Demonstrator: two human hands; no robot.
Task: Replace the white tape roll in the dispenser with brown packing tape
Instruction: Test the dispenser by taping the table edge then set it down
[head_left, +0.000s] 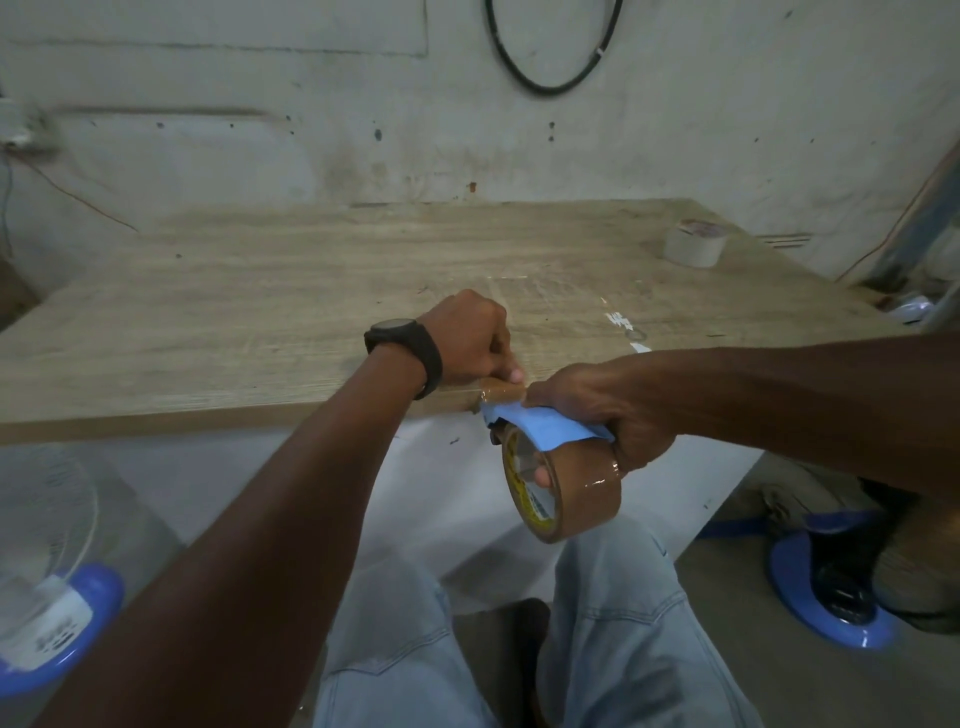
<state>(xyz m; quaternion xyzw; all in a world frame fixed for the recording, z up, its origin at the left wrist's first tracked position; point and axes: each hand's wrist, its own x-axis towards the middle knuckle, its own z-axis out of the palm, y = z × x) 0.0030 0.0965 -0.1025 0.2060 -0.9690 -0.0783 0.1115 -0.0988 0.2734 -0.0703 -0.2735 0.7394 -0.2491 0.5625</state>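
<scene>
A blue tape dispenser (540, 423) holds a roll of brown packing tape (569, 496) just below the table's front edge. My right hand (608, 410) grips the dispenser from above, a finger tucked into the roll's core. A short strip of brown tape (501, 391) runs from the dispenser onto the table edge. My left hand (470, 340), with a black watch on the wrist, presses that strip down with closed fingers. The white tape roll (693, 243) lies flat at the table's far right corner, away from both hands.
The wooden table (260, 301) stands against a stained wall with a black cable loop (553, 85). On the floor are a white fan with a blue base (49, 571) at left and another blue base (826, 592) at right. My knees in light jeans (613, 623) are below.
</scene>
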